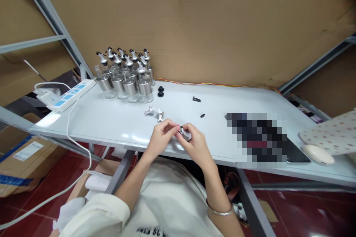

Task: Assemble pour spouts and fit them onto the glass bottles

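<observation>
Near the table's front edge, my right hand [197, 143] is closed around a silver pour spout [185, 134] with a small black part at its tip. My left hand [162, 137] pinches at that black end, thumb and finger pressed together; the fingers hide part of the spout. Just beyond my left hand lie two loose silver pour spouts, one upright-looking spout [160, 115] and one on its side [149, 111]. Further back are black stoppers [160, 92]. Small black bits [202, 115] and thin black flaps [196, 99] lie beyond my right hand.
Several glass-and-steel oil bottles [130, 89] stand at the back left, most topped with spouts. A white power strip [73, 94] with a cable lies on the left edge. To the right are a blurred-out dark item [258, 137] and a cream oval object [317, 154]. Cardboard [208, 33] walls the back.
</observation>
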`<act>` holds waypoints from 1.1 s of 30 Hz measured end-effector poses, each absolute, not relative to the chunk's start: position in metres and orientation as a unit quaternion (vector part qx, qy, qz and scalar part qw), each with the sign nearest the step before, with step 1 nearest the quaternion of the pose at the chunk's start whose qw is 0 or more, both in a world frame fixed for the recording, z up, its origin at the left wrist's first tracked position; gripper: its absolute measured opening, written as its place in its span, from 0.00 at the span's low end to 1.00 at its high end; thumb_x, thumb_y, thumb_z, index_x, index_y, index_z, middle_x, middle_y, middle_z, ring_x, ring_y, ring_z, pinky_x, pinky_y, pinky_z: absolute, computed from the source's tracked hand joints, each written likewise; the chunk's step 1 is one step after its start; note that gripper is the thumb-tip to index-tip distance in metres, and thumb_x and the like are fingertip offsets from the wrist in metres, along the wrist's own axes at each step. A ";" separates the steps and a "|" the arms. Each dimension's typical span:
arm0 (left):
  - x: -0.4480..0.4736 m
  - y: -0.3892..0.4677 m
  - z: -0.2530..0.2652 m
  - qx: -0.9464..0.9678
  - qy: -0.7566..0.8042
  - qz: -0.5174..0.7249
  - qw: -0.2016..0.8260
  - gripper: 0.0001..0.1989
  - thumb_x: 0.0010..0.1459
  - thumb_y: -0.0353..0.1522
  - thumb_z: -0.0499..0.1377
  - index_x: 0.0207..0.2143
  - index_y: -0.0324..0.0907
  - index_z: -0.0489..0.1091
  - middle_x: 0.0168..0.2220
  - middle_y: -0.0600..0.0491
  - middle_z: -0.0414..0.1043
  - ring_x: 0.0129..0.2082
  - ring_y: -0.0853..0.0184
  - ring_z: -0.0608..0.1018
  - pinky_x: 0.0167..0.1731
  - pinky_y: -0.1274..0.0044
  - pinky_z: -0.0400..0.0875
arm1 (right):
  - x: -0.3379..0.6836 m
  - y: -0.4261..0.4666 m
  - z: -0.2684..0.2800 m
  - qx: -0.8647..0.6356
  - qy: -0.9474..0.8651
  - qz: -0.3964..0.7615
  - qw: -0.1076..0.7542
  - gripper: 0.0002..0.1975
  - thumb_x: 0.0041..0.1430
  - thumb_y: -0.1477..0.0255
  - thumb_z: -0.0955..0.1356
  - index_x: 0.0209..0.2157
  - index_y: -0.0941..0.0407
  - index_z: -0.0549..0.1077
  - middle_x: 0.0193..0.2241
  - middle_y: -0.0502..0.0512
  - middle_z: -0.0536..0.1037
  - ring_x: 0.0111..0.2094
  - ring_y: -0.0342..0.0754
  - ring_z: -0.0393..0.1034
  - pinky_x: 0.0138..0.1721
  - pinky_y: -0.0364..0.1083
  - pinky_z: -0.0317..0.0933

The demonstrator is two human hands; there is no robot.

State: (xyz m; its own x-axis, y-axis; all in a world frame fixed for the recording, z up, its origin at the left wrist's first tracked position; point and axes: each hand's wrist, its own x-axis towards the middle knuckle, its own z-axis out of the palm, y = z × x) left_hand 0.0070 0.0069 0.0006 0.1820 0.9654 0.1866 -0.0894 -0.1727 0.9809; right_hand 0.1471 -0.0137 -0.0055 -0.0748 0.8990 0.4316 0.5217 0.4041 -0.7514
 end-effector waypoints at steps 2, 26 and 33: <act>0.007 0.007 0.001 0.571 0.383 0.512 0.516 0.08 0.51 0.36 0.62 0.29 0.39 0.72 0.27 0.54 0.73 0.30 0.70 0.74 0.34 0.78 0.68 | 0.147 -0.014 -0.005 -0.504 -0.704 0.203 0.458 0.09 0.58 0.68 0.65 0.27 0.54 0.60 0.23 0.45 0.62 0.24 0.42 0.56 0.27 0.41 0.54; 0.005 0.008 -0.001 0.582 0.363 0.517 0.511 0.07 0.49 0.32 0.64 0.30 0.39 0.78 0.30 0.50 0.77 0.32 0.68 0.77 0.36 0.77 0.71 | 0.152 -0.015 -0.007 -0.484 -0.746 0.140 0.435 0.08 0.60 0.72 0.62 0.27 0.54 0.59 0.23 0.46 0.63 0.24 0.41 0.56 0.27 0.40 0.53; 0.006 0.009 -0.001 0.589 0.391 0.494 0.507 0.08 0.49 0.33 0.63 0.31 0.39 0.78 0.31 0.50 0.79 0.31 0.67 0.77 0.36 0.76 0.71 | 0.150 -0.011 -0.009 -0.500 -0.732 0.096 0.453 0.08 0.54 0.74 0.63 0.25 0.53 0.57 0.21 0.45 0.60 0.23 0.41 0.57 0.27 0.40 0.55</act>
